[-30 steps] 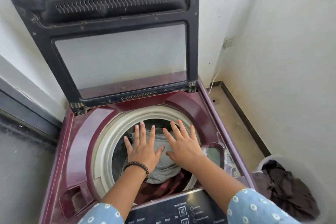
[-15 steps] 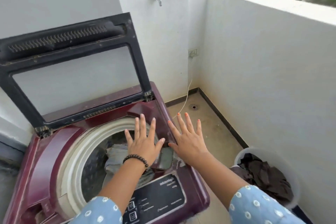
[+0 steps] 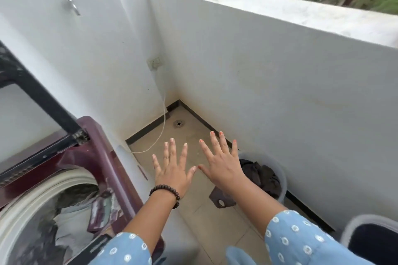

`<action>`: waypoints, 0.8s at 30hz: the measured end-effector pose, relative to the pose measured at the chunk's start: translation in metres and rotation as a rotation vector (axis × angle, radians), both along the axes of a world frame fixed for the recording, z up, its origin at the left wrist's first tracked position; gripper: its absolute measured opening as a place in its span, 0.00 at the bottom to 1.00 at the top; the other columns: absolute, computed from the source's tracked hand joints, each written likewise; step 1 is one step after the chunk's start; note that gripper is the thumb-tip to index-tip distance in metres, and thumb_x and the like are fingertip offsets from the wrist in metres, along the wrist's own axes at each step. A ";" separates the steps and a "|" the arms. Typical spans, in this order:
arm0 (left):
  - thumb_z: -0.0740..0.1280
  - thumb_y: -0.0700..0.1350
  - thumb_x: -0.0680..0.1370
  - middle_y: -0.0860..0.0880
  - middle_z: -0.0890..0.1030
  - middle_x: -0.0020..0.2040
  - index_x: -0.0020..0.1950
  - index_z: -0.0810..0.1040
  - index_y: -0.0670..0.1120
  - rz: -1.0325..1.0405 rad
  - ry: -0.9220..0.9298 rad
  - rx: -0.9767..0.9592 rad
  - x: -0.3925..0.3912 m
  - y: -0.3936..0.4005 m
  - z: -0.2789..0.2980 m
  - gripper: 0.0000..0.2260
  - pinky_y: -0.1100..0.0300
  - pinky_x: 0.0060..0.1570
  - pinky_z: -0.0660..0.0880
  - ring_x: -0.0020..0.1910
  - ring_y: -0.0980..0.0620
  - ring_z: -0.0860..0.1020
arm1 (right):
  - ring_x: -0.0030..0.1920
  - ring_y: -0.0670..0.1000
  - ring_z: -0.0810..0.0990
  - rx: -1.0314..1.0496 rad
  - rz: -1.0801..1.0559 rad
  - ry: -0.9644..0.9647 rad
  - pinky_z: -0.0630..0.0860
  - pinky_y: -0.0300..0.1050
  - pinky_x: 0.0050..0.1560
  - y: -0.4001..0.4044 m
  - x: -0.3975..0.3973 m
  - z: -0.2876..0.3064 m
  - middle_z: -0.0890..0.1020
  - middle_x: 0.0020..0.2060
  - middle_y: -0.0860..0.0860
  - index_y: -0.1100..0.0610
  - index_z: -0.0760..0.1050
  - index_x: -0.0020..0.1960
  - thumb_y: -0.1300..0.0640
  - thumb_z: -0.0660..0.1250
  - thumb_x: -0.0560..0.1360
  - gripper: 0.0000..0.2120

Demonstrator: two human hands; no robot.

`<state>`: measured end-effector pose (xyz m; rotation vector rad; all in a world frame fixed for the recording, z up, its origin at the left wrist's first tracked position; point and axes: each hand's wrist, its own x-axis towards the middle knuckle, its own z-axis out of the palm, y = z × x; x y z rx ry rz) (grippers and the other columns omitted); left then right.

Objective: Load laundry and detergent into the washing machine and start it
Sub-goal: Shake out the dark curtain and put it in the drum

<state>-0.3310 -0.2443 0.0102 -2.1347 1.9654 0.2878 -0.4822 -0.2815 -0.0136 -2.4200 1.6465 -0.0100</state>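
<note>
both hands are held out flat with fingers spread, gripping nothing: the left hand (image 3: 172, 173), with a dark beaded bracelet (image 3: 167, 192), and the right hand (image 3: 221, 166) hover over the beige tiled floor (image 3: 206, 228). the maroon top-loading washing machine (image 3: 103, 157) stands at the left, lid up, with grey and dark laundry (image 3: 69, 228) in its drum. a pale round plastic bucket (image 3: 282, 176) of dark clothes (image 3: 262, 176) sits near the right wall.
</note>
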 end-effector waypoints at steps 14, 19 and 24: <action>0.48 0.61 0.83 0.45 0.31 0.78 0.79 0.36 0.53 -0.365 -0.037 0.296 -0.120 -0.036 -0.143 0.31 0.37 0.74 0.39 0.78 0.45 0.33 | 0.78 0.62 0.39 0.317 -0.407 0.075 0.44 0.67 0.74 0.024 -0.149 -0.125 0.42 0.79 0.56 0.48 0.40 0.80 0.37 0.52 0.80 0.36; 0.48 0.59 0.83 0.45 0.32 0.79 0.79 0.36 0.53 -0.417 -0.019 0.381 -0.131 -0.050 -0.210 0.30 0.37 0.75 0.39 0.78 0.46 0.34 | 0.78 0.62 0.39 0.405 -0.444 0.085 0.45 0.67 0.74 0.009 -0.155 -0.189 0.43 0.79 0.57 0.48 0.41 0.80 0.37 0.53 0.80 0.35; 0.48 0.59 0.83 0.45 0.33 0.79 0.80 0.37 0.53 -0.425 -0.019 0.449 -0.129 -0.070 -0.280 0.30 0.37 0.75 0.40 0.79 0.46 0.35 | 0.78 0.62 0.41 0.449 -0.406 0.072 0.46 0.67 0.74 -0.010 -0.142 -0.255 0.44 0.79 0.57 0.49 0.42 0.80 0.38 0.53 0.80 0.35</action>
